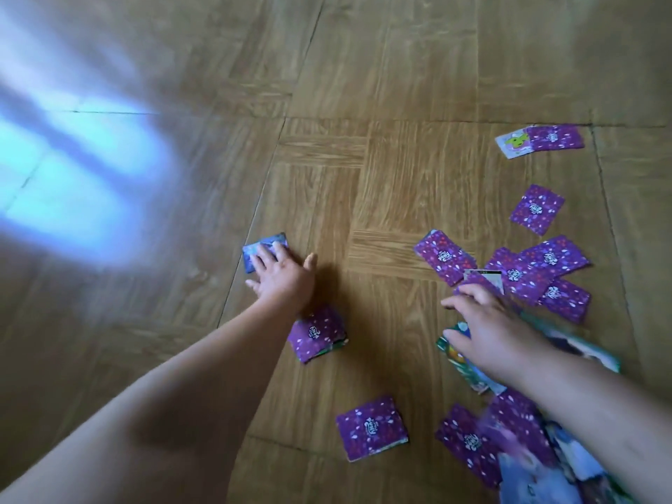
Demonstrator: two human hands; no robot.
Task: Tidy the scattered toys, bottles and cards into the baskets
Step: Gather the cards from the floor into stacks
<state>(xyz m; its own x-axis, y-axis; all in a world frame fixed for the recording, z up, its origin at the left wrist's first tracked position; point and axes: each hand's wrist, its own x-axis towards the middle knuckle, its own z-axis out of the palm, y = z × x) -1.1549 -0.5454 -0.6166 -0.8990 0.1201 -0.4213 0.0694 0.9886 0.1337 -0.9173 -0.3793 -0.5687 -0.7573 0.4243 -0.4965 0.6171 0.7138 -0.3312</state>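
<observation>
Head view, looking down at a wood-grain parquet floor (363,176), glossy, with a pale blue patch of light (72,158) toward its left edge. No basket in view.

- Left hand (283,281): fingers straight and splayed, laid flat on a lone blue face-up card (263,245) mid-floor. My read is that a flat press suits a thin card on slick flooring, since it can be slid rather than picked at.
- Right hand (498,332): fingers spread and fairly straight over green-edged face-up cards (462,361) near the right edge. It is blurred, so I can't tell whether it touches them. It looks placed to rake.
- Purple-backed cards: small, thin rounded rectangles with a speckled print and a white logo. One small stack (316,334) sits just beside the left wrist and another (371,427) toward the near edge. An overlapping cluster (527,271) lies beyond the right hand, with a single (536,209) and a pair (554,138) farther off.

Judgement: gathering is only beginning, as most cards lie loose.
</observation>
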